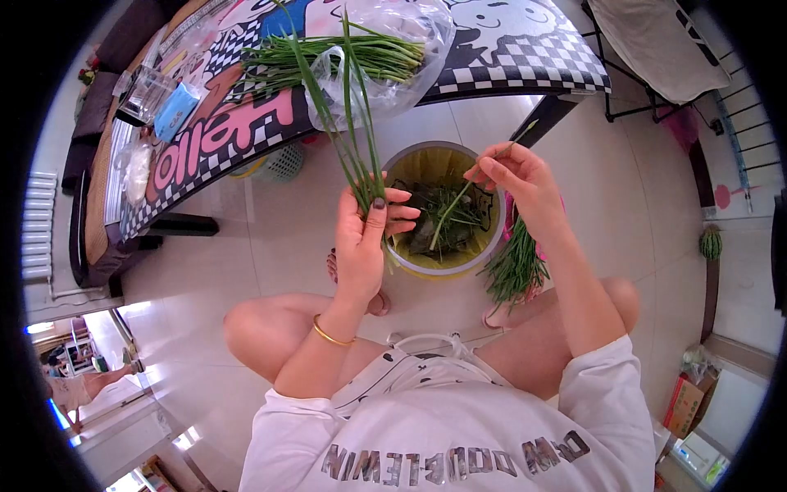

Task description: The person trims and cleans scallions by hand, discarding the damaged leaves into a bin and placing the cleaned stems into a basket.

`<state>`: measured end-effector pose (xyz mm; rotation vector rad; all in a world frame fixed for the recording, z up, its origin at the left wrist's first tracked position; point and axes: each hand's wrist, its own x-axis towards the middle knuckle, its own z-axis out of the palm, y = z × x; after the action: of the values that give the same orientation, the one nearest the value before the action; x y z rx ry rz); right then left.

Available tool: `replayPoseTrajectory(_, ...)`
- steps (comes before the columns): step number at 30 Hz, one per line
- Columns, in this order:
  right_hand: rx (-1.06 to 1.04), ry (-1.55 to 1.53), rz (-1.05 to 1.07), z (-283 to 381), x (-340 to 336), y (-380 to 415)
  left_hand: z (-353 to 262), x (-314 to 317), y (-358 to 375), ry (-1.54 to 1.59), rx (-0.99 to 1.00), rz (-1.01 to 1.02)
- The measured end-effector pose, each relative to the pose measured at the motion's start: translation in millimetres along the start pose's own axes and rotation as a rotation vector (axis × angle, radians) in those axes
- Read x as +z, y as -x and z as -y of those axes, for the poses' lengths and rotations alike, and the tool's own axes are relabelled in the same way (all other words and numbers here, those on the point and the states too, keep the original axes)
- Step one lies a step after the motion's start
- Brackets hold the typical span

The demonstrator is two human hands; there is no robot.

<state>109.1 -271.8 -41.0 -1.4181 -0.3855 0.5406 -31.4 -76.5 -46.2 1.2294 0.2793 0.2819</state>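
My left hand (367, 225) holds a few long garlic chives (351, 135) upright, the thumb pressing them against the palm while the other fingers stick out. My right hand (518, 182) pinches a single chive stalk (452, 215), whose lower end hangs over the trash bin (489, 261). The round bin has a grey rim and a yellow liner, with green scraps (447, 238) inside. Beside it on the right, partly under my right forearm, is a bunch of chives (518, 266) near my foot. More chives (369, 59) lie on a clear plastic bag (422, 86) on the table.
The checkered, cartoon-printed table (529, 61) stands in front of me, its edge just beyond the bin. On its left are a blue packet (175, 112) and a clear container (147, 94). A green basket (283, 162) sits underneath. A folding chair (664, 49) is at the right.
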Motion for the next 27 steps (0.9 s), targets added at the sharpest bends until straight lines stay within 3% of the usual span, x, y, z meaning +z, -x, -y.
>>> replayPoseTrajectory(4,0.046,0.061,-0.012,-26.5,1.2,-7.1,-1.8,5.5,4.9,0.021,-0.048,0.038)
replayPoseTrajectory(7,0.134,0.325,0.005,-54.9,2.4,-11.6,5.1,2.3,9.7,0.017,-0.047,0.102)
replayPoseTrajectory(10,-0.064,0.804,-0.134,-52.7,12.9,-5.1,10.8,5.5,15.4,0.009,-0.066,0.147)
replayPoseTrajectory(13,-0.163,0.442,0.036,-26.6,19.3,-5.0,15.5,6.2,21.5,-0.001,-0.103,0.202)
replayPoseTrajectory(16,-0.097,-0.123,0.098,-1.8,32.3,4.3,28.0,4.2,25.7,0.042,-0.142,0.201)
replayPoseTrajectory(27,-0.019,-0.225,-0.019,3.0,31.5,-0.3,64.3,-0.3,55.8,-0.026,-0.319,0.128)
